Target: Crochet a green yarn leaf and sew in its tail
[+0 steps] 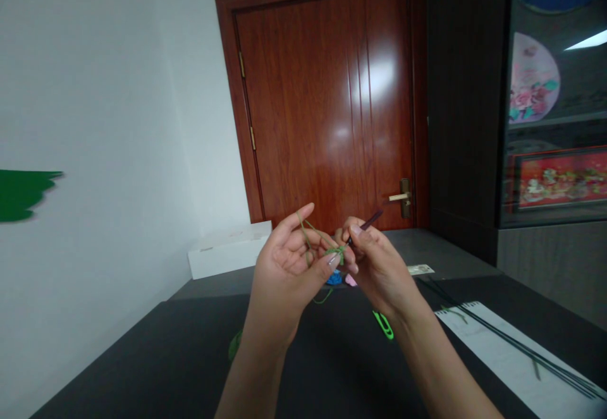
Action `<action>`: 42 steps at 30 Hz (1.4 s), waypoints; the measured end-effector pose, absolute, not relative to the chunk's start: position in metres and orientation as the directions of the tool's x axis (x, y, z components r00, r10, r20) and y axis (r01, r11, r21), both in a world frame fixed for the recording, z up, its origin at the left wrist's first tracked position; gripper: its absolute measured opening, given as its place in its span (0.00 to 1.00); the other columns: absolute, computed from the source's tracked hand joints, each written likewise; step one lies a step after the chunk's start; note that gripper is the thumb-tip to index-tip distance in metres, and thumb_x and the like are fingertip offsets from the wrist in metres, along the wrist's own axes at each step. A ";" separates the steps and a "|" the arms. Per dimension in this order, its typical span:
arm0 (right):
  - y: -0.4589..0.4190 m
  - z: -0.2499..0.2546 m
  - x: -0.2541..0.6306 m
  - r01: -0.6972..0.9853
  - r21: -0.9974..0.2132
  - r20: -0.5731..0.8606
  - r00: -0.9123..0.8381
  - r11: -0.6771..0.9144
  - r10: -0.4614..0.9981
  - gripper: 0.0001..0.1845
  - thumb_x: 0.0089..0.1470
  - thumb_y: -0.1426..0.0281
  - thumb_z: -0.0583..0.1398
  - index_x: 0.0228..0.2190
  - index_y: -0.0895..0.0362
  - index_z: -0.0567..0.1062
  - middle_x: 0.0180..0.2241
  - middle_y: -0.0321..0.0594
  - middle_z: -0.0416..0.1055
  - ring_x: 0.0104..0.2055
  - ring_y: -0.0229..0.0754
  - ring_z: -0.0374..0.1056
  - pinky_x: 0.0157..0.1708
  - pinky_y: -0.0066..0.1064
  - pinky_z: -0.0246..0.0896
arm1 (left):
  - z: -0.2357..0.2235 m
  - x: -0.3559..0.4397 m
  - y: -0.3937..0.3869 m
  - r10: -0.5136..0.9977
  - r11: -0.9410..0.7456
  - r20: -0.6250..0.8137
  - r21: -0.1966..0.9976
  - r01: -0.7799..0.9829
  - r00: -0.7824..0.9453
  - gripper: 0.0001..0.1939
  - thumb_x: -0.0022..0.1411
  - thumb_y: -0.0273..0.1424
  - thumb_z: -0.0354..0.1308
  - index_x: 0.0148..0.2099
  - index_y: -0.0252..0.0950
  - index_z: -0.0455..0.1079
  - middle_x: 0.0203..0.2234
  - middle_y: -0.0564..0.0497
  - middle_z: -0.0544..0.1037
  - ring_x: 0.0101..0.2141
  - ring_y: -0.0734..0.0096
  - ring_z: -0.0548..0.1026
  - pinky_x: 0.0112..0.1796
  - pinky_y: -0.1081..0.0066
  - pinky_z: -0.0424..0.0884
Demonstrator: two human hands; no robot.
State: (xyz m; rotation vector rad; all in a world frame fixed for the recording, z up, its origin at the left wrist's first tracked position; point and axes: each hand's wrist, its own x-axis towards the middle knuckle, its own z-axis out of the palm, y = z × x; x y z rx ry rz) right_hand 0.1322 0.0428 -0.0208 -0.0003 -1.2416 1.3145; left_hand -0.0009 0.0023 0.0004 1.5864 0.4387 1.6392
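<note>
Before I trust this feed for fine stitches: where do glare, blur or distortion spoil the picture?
Head view: white glare on the door, a bright streak on the cabinet glass; the green stitches by the left hand's thumb look soft, loops unclear; the tabletop is dark, with little detail; the door frame leans, perhaps from tilt or lens distortion.

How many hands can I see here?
2: the left hand pinches the small green yarn piece; the right hand, close beside it, holds the slim dark tool.
</note>
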 end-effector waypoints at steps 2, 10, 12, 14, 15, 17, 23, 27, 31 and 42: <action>0.043 -0.020 0.129 -0.707 -0.591 0.693 -0.199 0.388 0.693 0.19 0.59 0.58 0.65 0.25 0.54 0.65 0.20 0.28 0.63 0.21 0.32 0.55 0.23 0.25 0.54 | 0.002 0.001 0.001 0.715 -0.663 0.697 0.698 -0.270 0.045 0.38 0.56 0.22 0.69 0.66 0.34 0.61 0.30 0.53 0.79 0.34 0.67 0.81 0.39 0.68 0.78; 0.041 -0.019 0.133 -0.053 -0.159 0.973 0.158 0.986 0.166 0.06 0.58 0.74 0.65 0.33 0.52 0.73 0.28 0.34 0.72 0.31 0.40 0.69 0.33 0.34 0.63 | 0.005 0.006 -0.004 0.699 -0.707 0.711 0.673 -0.217 -0.078 0.31 0.56 0.19 0.69 0.61 0.34 0.68 0.29 0.54 0.79 0.32 0.75 0.78 0.38 0.76 0.75; 0.042 -0.021 0.136 0.246 0.052 0.989 0.123 0.968 -0.085 0.08 0.56 0.77 0.65 0.33 0.52 0.75 0.27 0.34 0.74 0.30 0.40 0.68 0.35 0.37 0.63 | 0.004 0.005 -0.005 0.756 -0.623 0.655 0.717 -0.312 -0.006 0.30 0.56 0.19 0.69 0.60 0.33 0.68 0.28 0.54 0.79 0.31 0.76 0.77 0.35 0.77 0.74; 0.044 -0.024 0.135 0.307 0.172 0.966 0.133 0.936 -0.222 0.09 0.56 0.78 0.64 0.34 0.51 0.76 0.28 0.34 0.75 0.29 0.40 0.68 0.36 0.38 0.64 | 0.004 0.004 -0.005 0.816 -0.478 0.569 0.764 -0.433 0.103 0.30 0.55 0.20 0.70 0.59 0.31 0.69 0.29 0.53 0.78 0.30 0.76 0.77 0.35 0.76 0.74; 0.045 -0.025 0.132 0.248 0.186 0.958 0.171 0.951 -0.232 0.08 0.57 0.77 0.63 0.35 0.51 0.76 0.29 0.34 0.75 0.30 0.40 0.69 0.36 0.38 0.65 | 0.004 0.003 -0.005 0.834 -0.410 0.531 0.778 -0.476 0.151 0.30 0.54 0.21 0.70 0.59 0.31 0.69 0.29 0.53 0.78 0.31 0.75 0.76 0.35 0.76 0.74; 0.048 -0.027 0.125 -0.026 0.093 0.958 0.275 0.995 -0.082 0.04 0.60 0.73 0.63 0.36 0.51 0.76 0.29 0.35 0.73 0.30 0.41 0.70 0.34 0.38 0.66 | 0.003 0.001 -0.004 0.844 -0.333 0.495 0.785 -0.522 0.205 0.31 0.54 0.21 0.70 0.60 0.30 0.69 0.32 0.50 0.79 0.33 0.74 0.77 0.37 0.75 0.73; 0.051 -0.029 0.118 -0.547 -0.154 0.894 0.277 0.823 0.352 0.04 0.65 0.66 0.61 0.37 0.52 0.73 0.26 0.34 0.71 0.28 0.40 0.69 0.28 0.33 0.61 | 0.002 -0.002 -0.001 0.825 -0.365 0.528 0.770 -0.523 0.202 0.34 0.53 0.20 0.71 0.62 0.34 0.70 0.31 0.52 0.76 0.34 0.73 0.75 0.41 0.71 0.72; 0.049 -0.028 0.124 -0.580 -0.168 0.886 0.265 0.797 0.380 0.06 0.65 0.66 0.61 0.36 0.53 0.73 0.25 0.33 0.70 0.26 0.38 0.66 0.28 0.32 0.59 | 0.002 -0.003 -0.001 0.818 -0.403 0.541 0.780 -0.479 0.193 0.32 0.55 0.20 0.70 0.62 0.35 0.71 0.31 0.51 0.75 0.33 0.73 0.72 0.38 0.72 0.71; 0.046 -0.026 0.126 -0.638 -0.207 0.864 0.235 0.742 0.444 0.07 0.65 0.65 0.61 0.34 0.53 0.72 0.24 0.32 0.69 0.26 0.37 0.63 0.28 0.30 0.57 | 0.003 -0.005 -0.003 0.801 -0.426 0.561 0.779 -0.460 0.208 0.30 0.55 0.22 0.69 0.61 0.35 0.71 0.31 0.51 0.76 0.34 0.71 0.74 0.39 0.70 0.72; 0.039 -0.019 0.125 -0.798 -0.579 0.617 -0.291 0.170 0.731 0.13 0.61 0.65 0.63 0.26 0.59 0.73 0.17 0.29 0.62 0.19 0.30 0.53 0.23 0.24 0.49 | 0.004 -0.003 0.001 0.771 -0.550 0.627 0.744 -0.380 0.113 0.30 0.56 0.20 0.69 0.61 0.31 0.69 0.31 0.50 0.80 0.33 0.69 0.80 0.36 0.71 0.78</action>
